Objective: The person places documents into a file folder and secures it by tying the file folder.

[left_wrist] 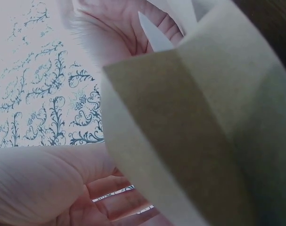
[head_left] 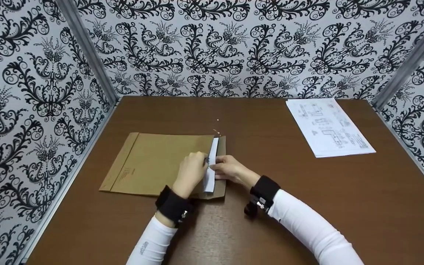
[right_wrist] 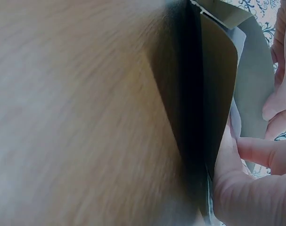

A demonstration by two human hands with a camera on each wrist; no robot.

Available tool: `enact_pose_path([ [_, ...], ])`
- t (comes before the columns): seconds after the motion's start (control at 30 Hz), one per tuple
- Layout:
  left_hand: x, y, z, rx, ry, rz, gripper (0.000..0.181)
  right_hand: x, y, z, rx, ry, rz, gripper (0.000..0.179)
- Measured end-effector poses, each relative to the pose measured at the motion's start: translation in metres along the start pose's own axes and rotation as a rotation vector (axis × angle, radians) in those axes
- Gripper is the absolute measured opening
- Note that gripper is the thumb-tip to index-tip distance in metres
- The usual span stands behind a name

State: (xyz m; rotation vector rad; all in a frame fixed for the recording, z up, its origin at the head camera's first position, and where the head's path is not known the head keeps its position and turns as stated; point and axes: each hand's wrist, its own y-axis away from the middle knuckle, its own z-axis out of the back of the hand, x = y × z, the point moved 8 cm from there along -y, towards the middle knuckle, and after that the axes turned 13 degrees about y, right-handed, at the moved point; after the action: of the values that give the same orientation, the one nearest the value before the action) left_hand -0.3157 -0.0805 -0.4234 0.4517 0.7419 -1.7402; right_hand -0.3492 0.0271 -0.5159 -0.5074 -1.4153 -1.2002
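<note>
A large brown paper envelope (head_left: 160,158) lies flat, its opening and flap (head_left: 220,187) toward the right. A white paper stack (head_left: 211,180) sticks out of that opening as a narrow strip. My left hand (head_left: 193,167) grips the envelope's upper layer at the mouth, fingers curled at its edge. From the right side, my right hand (head_left: 230,167) reaches over the flap and pinches the white paper between thumb and fingers. In the right wrist view, the thumb and a finger close on the paper edge (right_wrist: 235,117) beside the brown flap (right_wrist: 220,70). The paper's inner part is hidden inside the envelope.
White sheets with line drawings (head_left: 326,127) lie at the back right of the brown table (head_left: 263,125). Small light scraps (head_left: 217,132) lie just beyond the envelope's mouth. Patterned walls (head_left: 219,48) stand behind and at both sides.
</note>
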Motion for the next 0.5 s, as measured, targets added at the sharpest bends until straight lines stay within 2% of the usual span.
enact_pose_path([
  [0.27,0.000,-0.001,0.001,0.000,0.000,-0.002,0.006,0.004,-0.003,-0.006,-0.014,-0.038,0.013,0.044],
  [0.5,-0.001,-0.002,-0.001,0.035,0.009,0.008,0.016,0.003,-0.010,-0.016,-0.022,-0.055,-0.016,0.049],
])
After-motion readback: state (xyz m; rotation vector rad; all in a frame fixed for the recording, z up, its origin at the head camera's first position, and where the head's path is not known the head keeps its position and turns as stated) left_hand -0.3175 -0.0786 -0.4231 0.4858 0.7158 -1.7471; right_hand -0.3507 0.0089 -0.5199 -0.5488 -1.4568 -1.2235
